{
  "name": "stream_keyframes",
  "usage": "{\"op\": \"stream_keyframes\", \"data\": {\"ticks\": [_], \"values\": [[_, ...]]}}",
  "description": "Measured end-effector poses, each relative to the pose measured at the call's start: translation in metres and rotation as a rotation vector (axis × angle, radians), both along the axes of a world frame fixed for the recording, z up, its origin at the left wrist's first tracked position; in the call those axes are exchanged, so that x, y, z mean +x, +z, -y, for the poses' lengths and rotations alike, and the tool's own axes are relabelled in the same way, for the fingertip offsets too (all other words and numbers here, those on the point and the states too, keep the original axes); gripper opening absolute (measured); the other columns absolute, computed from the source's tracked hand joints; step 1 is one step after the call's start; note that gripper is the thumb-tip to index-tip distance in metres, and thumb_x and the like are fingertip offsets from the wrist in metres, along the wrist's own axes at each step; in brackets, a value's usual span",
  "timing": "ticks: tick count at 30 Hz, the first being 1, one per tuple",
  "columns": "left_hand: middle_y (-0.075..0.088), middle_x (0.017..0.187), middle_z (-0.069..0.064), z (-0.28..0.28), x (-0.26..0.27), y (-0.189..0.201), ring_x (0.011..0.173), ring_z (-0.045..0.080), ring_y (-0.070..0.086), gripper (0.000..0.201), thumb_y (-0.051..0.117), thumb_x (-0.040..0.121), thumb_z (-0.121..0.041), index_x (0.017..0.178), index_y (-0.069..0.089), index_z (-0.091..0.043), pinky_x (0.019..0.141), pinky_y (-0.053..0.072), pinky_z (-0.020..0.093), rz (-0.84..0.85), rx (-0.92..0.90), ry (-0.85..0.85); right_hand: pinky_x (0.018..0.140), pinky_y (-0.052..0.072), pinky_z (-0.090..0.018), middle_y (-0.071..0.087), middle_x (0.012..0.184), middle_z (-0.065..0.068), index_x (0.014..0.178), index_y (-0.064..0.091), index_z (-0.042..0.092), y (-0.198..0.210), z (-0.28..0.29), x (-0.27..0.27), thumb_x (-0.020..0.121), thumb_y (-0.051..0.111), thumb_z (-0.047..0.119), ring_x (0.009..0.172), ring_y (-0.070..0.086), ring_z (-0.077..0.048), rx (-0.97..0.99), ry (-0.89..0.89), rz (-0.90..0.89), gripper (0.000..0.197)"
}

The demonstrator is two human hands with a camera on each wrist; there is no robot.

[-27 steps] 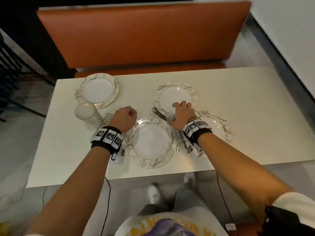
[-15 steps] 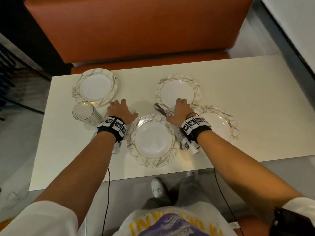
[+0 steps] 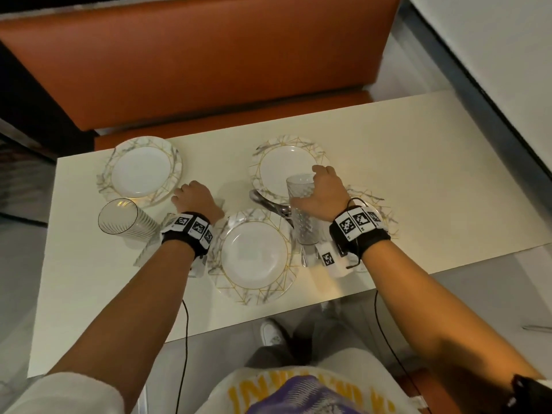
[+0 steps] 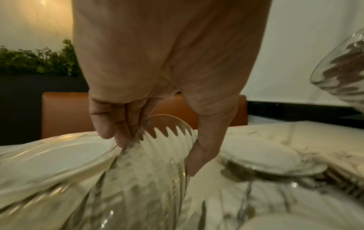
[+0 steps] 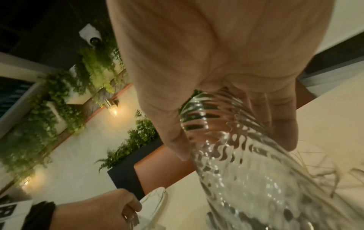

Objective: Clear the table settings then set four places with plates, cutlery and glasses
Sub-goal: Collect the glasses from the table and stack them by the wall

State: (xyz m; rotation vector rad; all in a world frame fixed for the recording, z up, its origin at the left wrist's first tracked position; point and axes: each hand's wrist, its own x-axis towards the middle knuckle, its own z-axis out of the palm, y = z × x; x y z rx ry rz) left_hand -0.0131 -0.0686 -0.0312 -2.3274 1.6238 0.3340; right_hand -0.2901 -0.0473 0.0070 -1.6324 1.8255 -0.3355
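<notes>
Several marble-rimmed white plates lie on the cream table [image 3: 418,174]: far left [image 3: 143,170], far middle [image 3: 286,167], near middle [image 3: 254,255], and one mostly hidden under my right wrist [image 3: 385,216]. My right hand [image 3: 310,186] grips a dimpled clear glass [image 3: 301,216] near its rim, held above the table between the plates; the right wrist view shows fingers and thumb wrapped round this dimpled glass [image 5: 236,155]. My left hand [image 3: 191,195] grips a ribbed glass [image 4: 153,171] at its rim, tilted. Spoons [image 3: 268,203] lie between the middle plates.
A second ribbed glass [image 3: 125,219] stands left of my left wrist. An orange bench [image 3: 194,61] runs along the table's far side. The right half of the table holds nothing. A grey floor strip and a white wall [image 3: 493,40] lie to the right.
My right hand has closed round the dimpled glass and raised it off the table. My left hand has shifted farther out and grips its glass by the rim.
</notes>
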Motion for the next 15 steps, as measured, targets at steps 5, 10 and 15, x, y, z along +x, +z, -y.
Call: {"op": "stream_keyframes", "data": {"ticks": [5,10,15], "values": [[0.041,0.142,0.024,0.019,-0.046,0.058,0.133,0.041,0.042,0.095,0.082,0.075,-0.057,0.138,0.044,0.004,0.11,0.04,0.047,-0.006,-0.092,-0.078,0.101,0.046,-0.03,0.036,0.142,-0.011,0.153,0.031,0.004,0.008,0.008,-0.037,0.074,0.083,0.038,0.128,0.049,-0.026,-0.048,-0.059,0.049,0.101],[0.033,0.149,0.02,0.042,-0.124,0.095,0.133,0.038,0.04,0.101,0.087,0.068,-0.053,0.143,0.042,-0.002,0.103,0.048,0.047,-0.22,-0.244,-0.191,0.103,0.049,-0.038,0.035,0.137,-0.01,0.147,0.036,0.008,0.012,0.026,-0.09,0.07,0.087,0.028,0.117,0.052,-0.025,-0.135,-0.133,0.132,0.094],[0.03,0.143,0.013,0.066,-0.238,0.082,0.125,0.033,0.049,0.1,0.092,0.065,-0.04,0.143,0.04,-0.007,0.102,0.052,0.043,-0.54,-0.267,-0.217,0.099,0.048,-0.046,0.044,0.131,-0.012,0.142,0.039,0.016,-0.002,0.045,-0.181,0.062,0.083,0.036,0.117,0.051,-0.029,-0.226,-0.212,0.103,0.094]]}}
